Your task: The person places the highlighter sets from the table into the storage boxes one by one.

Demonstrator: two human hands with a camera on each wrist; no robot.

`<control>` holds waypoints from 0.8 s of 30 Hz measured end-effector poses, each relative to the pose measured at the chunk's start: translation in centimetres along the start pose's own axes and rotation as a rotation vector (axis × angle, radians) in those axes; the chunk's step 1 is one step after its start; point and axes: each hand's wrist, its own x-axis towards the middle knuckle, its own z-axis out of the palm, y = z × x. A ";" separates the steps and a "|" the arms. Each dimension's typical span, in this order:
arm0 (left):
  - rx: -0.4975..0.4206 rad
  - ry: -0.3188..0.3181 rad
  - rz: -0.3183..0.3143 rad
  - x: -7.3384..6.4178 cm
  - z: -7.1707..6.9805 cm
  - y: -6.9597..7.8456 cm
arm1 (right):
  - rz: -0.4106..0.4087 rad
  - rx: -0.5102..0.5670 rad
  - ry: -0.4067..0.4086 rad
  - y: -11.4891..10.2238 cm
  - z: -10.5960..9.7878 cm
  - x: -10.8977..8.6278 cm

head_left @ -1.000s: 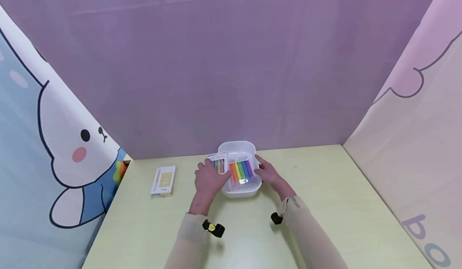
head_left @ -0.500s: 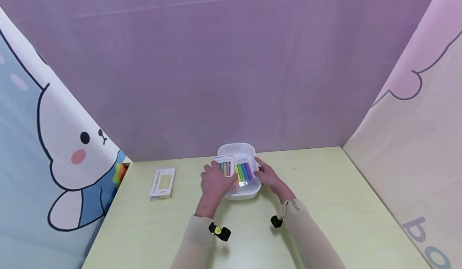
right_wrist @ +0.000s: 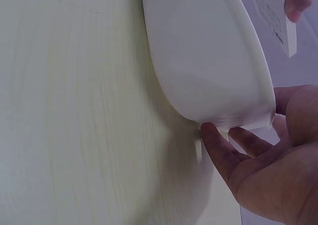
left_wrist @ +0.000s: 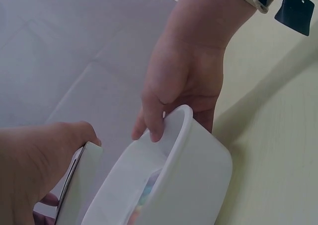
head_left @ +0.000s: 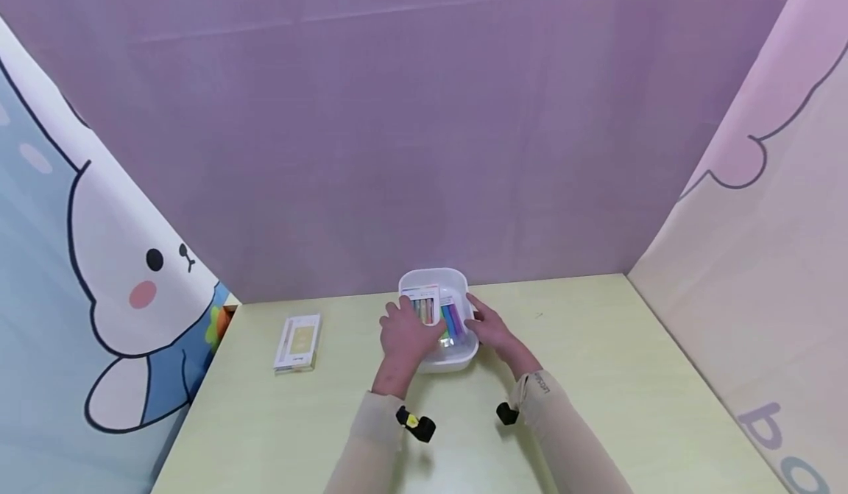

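Observation:
My left hand (head_left: 406,339) holds a flat white box (head_left: 421,294) with a window showing several coloured sticks; their exact kind is too small to tell. The box is above the white plastic tub (head_left: 445,366), over its left part. Thumb and fingers grip the box's edges in the left wrist view (left_wrist: 78,185). My right hand (head_left: 493,332) pinches the tub's right rim, thumb inside and fingers outside, as the left wrist view shows. Inside the tub lies a clear pack of rainbow-coloured strips (head_left: 453,321), partly hidden by the box and left hand.
A white box with a yellowish panel (head_left: 298,343) lies on the pale wooden table (head_left: 596,406), left of the tub. Behind the tub rises a purple cloth wall (head_left: 424,148). Printed cloths stand at both sides.
My left hand has moved right with the white box, from the tub's left rim to over the tub, covering more of the rainbow pack. My right hand stays on the rim.

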 end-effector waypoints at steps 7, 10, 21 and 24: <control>-0.003 -0.035 0.002 0.3 0.2 0.5 | -0.005 0.015 -0.005 0.2 0.2 0.0; 0.017 -0.049 0.003 0.6 0.4 0.6 | 0.006 0.018 -0.013 0.1 0.3 0.0; 0.018 -0.032 0.021 1.9 1.4 1.5 | 0.000 0.020 -0.004 -0.1 -0.1 0.2; 0.030 -0.041 0.018 1.8 1.8 1.6 | 0.005 0.029 -0.012 -0.1 -0.1 0.2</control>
